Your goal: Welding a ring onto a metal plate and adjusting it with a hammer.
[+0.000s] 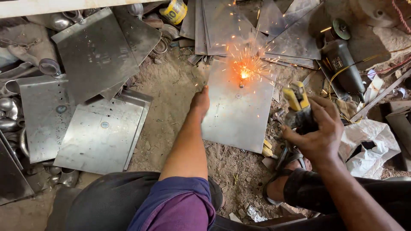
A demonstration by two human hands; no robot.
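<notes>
A rectangular steel sheet (239, 115) lies on the dirt floor in front of me. An orange glow with flying sparks (245, 72) burns near its far edge. My left hand (200, 102) presses on the sheet's left edge, fingers flat. My right hand (319, 128) grips a yellow and black electrode holder (297, 105) at the sheet's right side, raised a little off the metal. My knees and a purple sleeve fill the bottom of the view.
Several more steel sheets (100, 132) lie stacked to the left and at the back. An angle grinder (342, 64) rests at the upper right with cables. Metal cups (8, 115) sit at the far left, white plastic (368, 145) at the right, a yellow can (174, 10) at the top.
</notes>
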